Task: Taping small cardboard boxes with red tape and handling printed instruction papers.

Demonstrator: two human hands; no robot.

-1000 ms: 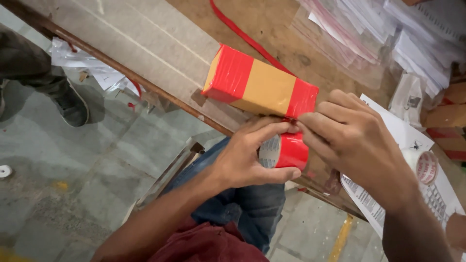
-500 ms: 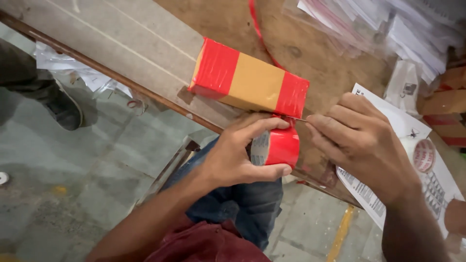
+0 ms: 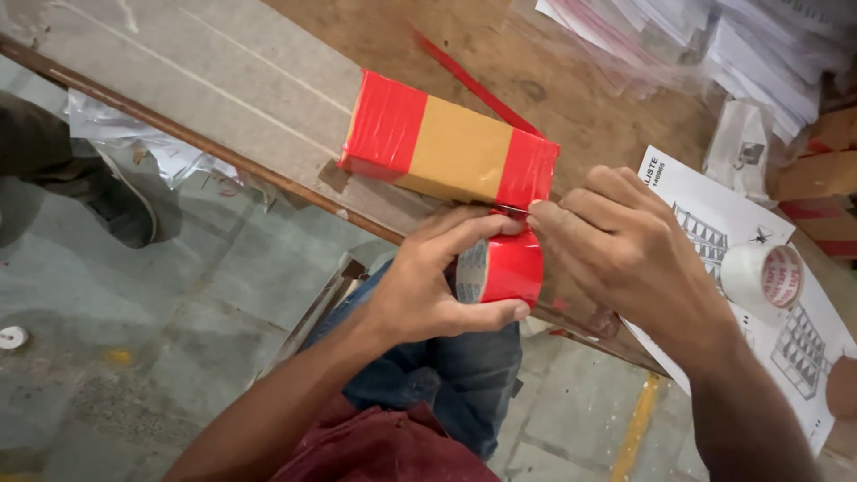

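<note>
The right hand [image 3: 625,245] has closed back in on the red tape roll [image 3: 502,268], pinching its free end; the left hand [image 3: 428,286] grips the roll below the taped cardboard box [image 3: 451,147]. Peel slowly, keeping tension.

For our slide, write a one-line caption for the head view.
Left hand holds a red tape roll; right hand picks at it beside a taped box.

Soft, even daylight; faint shadow under the red-and-tan box [image 3: 449,149]; slight glare on plastic sleeves [image 3: 625,45] beyond the box; mild blur there; edges stretched.
</note>
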